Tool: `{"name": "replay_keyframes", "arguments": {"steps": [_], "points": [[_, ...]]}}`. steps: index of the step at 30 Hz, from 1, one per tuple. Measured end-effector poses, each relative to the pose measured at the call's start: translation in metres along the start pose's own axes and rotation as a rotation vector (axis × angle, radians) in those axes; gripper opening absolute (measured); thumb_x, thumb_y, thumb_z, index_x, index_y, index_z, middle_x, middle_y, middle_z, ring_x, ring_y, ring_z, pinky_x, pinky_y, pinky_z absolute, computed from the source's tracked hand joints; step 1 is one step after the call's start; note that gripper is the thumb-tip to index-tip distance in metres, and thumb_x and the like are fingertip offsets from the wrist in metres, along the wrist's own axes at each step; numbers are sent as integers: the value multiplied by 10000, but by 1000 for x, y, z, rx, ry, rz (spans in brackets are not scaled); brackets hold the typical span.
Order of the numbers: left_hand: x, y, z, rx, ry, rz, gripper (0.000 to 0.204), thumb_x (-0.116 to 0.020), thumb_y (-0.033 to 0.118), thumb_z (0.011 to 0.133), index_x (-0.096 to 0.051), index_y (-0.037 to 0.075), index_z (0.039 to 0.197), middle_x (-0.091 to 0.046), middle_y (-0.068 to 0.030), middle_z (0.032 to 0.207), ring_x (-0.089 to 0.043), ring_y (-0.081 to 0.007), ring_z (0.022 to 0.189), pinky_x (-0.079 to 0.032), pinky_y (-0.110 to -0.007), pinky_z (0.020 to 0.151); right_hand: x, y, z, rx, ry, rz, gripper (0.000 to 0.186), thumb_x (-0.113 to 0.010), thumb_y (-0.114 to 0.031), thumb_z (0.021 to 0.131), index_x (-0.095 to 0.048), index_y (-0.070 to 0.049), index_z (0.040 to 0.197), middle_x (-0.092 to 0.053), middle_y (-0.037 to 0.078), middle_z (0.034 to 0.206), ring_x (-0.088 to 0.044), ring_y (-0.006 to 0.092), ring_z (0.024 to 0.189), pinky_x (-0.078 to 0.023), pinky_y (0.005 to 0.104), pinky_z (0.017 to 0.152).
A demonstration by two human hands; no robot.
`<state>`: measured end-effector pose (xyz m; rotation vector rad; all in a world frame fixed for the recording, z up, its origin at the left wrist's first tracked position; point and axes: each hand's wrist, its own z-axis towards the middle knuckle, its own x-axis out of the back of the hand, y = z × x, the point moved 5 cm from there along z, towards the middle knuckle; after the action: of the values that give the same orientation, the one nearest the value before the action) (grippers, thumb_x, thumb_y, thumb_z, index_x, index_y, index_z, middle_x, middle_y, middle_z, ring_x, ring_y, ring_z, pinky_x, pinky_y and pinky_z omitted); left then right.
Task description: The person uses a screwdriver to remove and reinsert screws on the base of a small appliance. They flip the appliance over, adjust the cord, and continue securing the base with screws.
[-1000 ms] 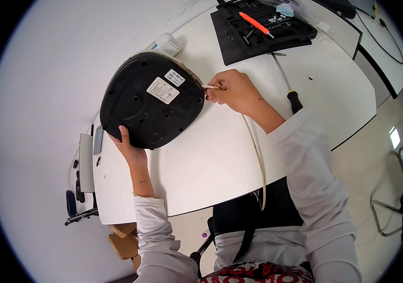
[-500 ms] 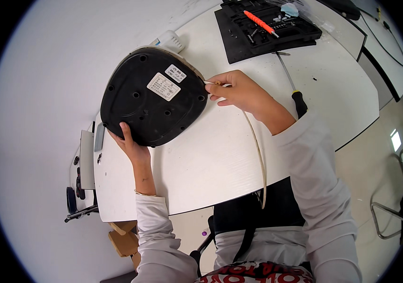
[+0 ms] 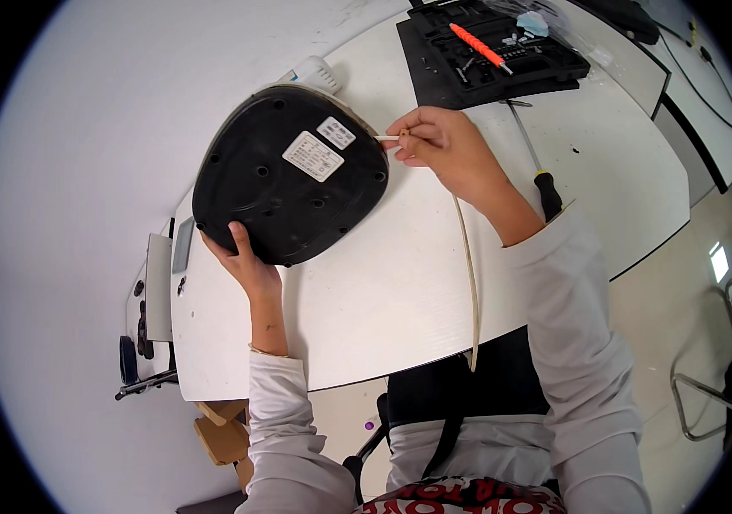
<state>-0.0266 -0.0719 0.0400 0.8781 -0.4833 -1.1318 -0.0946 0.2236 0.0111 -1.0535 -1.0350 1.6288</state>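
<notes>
A rounded appliance with a black plastic base (image 3: 238,201) is tipped up over the table, its underside facing me. Two white labels and several screw holes mark the base. My left hand (image 3: 250,267) grips the lower edge, thumb on the underside and the other fingers hidden behind. At the appliance's right edge, my right hand (image 3: 447,146) pinches a white power cord (image 3: 387,138) where it comes out of the housing. A small brownish-orange bit shows at those fingertips; I cannot make out what it is. The cord's slack (image 3: 469,274) hangs down over the table's front edge.
On the white table (image 3: 383,317), a screwdriver (image 3: 546,188) lies beside my right forearm. Behind it are an open black tool case (image 3: 546,62) and an orange flexible shaft (image 3: 479,47). A white vented object (image 3: 319,73) stands behind the appliance. Cardboard boxes (image 3: 222,437) sit below left.
The appliance has shifted slightly to the right. My right hand has moved up and right, with a short straight length of cord now showing between the fingers and the housing.
</notes>
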Motion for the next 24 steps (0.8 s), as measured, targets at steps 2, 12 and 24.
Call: {"name": "replay_keyframes", "arguments": {"steps": [2, 12, 24], "points": [[-1, 0, -5, 16, 9, -12, 640, -650, 295, 887, -295, 96, 1381, -414, -85, 1351, -420, -218, 1243, -379, -351, 1044, 2, -15, -3, 57, 105, -164, 149, -603, -53, 862, -659, 24, 976, -684, 100, 852, -657, 153, 802, -540, 236, 716], [-5, -4, -9, 53, -14, -57, 662, -650, 291, 887, -267, 113, 1397, -405, -95, 1356, -414, -221, 1246, -379, -362, 1043, -2, -7, 31, 251, 148, -99, 147, -710, -132, 806, -693, -41, 920, -695, 82, 818, -664, 154, 758, -522, 279, 715], [4, -7, -5, 50, -54, -42, 672, -616, 297, 908, -228, 130, 1430, -364, -84, 1403, -381, -229, 1282, -358, -378, 1056, -13, -12, 42, 74, -51, 4, 156, -699, -153, 821, -673, -26, 908, -678, 53, 823, -616, 102, 703, -519, 249, 680]]}}
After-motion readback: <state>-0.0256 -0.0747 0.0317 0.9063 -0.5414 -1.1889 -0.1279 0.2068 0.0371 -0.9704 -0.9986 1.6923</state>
